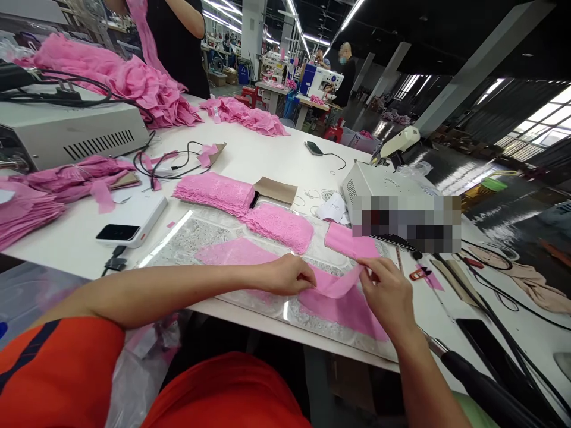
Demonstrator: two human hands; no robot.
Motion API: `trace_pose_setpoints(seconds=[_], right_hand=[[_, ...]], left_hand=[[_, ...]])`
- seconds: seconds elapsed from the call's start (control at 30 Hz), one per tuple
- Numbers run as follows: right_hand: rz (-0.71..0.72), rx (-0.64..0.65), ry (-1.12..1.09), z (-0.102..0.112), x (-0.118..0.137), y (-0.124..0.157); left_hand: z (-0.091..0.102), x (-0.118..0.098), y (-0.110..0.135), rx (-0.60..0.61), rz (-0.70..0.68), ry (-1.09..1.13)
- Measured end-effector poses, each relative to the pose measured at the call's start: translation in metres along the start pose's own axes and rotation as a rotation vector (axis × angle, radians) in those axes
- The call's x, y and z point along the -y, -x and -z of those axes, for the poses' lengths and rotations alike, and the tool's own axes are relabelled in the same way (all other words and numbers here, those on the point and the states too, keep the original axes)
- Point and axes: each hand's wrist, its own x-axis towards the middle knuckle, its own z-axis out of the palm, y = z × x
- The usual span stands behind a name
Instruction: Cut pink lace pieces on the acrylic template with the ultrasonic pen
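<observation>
My left hand (292, 275) is closed, pinching the edge of a thin pink fabric piece (341, 284) over the clear mat (178, 238). The fingers of my right hand (387, 291) pinch the raised strip of the same fabric at its right end. Between both hands the strip is lifted and folded, while the rest lies flat on the mat. Just beyond are two stacks of pink lace pieces, a left stack (216, 191) and a middle stack (281, 226). A flat pink fabric stack (350, 239) lies behind my right hand.
A white power bank (138, 223) lies left of the mat. Machine boxes stand at the left (84, 128) and right (379, 184), with cables around. A soldering-iron-like black handle (477, 380) lies at the right. Across the table, a person (173, 47) in black handles pink fabric.
</observation>
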Motion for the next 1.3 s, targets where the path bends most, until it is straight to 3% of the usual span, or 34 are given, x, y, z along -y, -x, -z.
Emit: trace_pose_setpoints(seconds=[0.2,0.33,0.43,0.57,0.73,0.83,0.97,1.3], right_hand=[[0.349,0.078,-0.323,-0.032,0.088,-0.055],[0.518,0.174,-0.523,-0.056,0.145,-0.065],[0.552,0.250,-0.689,-0.066,0.168,-0.069],[0.383,0.377,-0.831,-0.060,0.158,-0.070],[0.211,0.429,-0.622,-0.036,0.114,-0.040],[0.221,0.418,-0.552,-0.023,0.099,-0.009],[0.259,0.402,-0.484,-0.020,0.100,0.022],[0.342,0.290,-0.394,-0.037,0.112,0.022]], left_hand=[[0.037,0.015,0.023,-0.116,0.223,0.378],[0.070,0.023,0.054,-0.217,0.324,0.509],[0.084,0.027,0.075,-0.244,0.389,0.510],[0.088,0.035,0.088,-0.281,0.420,0.401],[0.086,0.042,0.086,-0.315,0.407,0.123],[0.089,0.040,0.083,-0.312,0.392,-0.052],[0.093,0.036,0.081,-0.303,0.366,-0.235],[0.094,0.035,0.098,-0.338,0.357,-0.473]])
